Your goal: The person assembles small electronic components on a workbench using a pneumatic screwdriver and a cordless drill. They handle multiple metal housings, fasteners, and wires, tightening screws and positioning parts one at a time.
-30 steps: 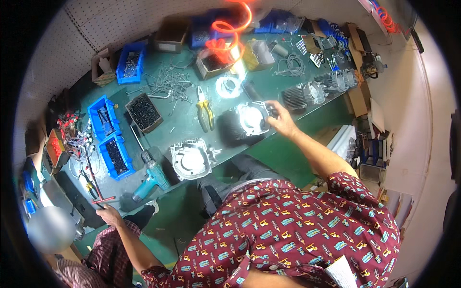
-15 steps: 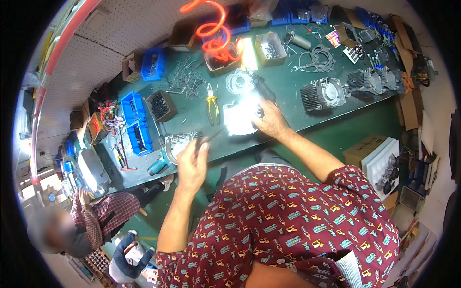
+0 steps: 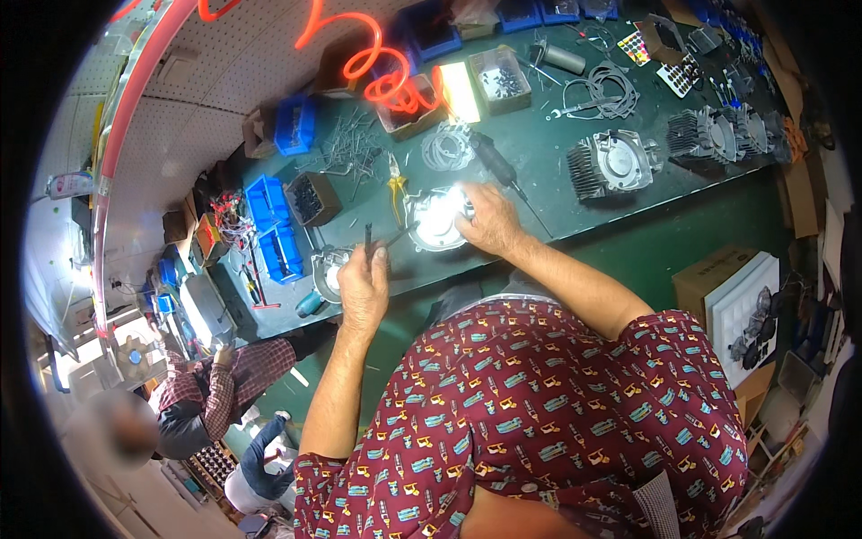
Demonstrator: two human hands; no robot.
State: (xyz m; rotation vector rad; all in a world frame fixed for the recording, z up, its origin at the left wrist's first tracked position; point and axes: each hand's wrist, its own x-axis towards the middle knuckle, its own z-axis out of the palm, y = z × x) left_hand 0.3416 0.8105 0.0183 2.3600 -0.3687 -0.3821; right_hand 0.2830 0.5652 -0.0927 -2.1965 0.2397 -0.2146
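My left hand (image 3: pixel 362 286) is closed around a thin dark rod-like tool (image 3: pixel 368 238) that sticks up from my fingers, above the front edge of the green workbench (image 3: pixel 548 193). My right hand (image 3: pixel 489 220) rests on a round silver metal engine part (image 3: pixel 433 220) that lies brightly lit on the bench. A second silver metal part (image 3: pixel 325 267) lies just left of my left hand. Yellow-handled pliers (image 3: pixel 396 184) lie behind the lit part.
A finned grey cylinder casting (image 3: pixel 615 163) and more castings (image 3: pixel 727 135) sit to the right. Blue bins (image 3: pixel 274 225), a box of dark parts (image 3: pixel 312 199), wire rings (image 3: pixel 446 146) and an orange coiled hose (image 3: pixel 377 72) crowd the bench. Another person (image 3: pixel 202 395) sits lower left. Cardboard boxes (image 3: pixel 732 292) stand right.
My left hand came up from low at my left side to the bench edge and now grips the dark tool. My right hand stays on the lit metal part.
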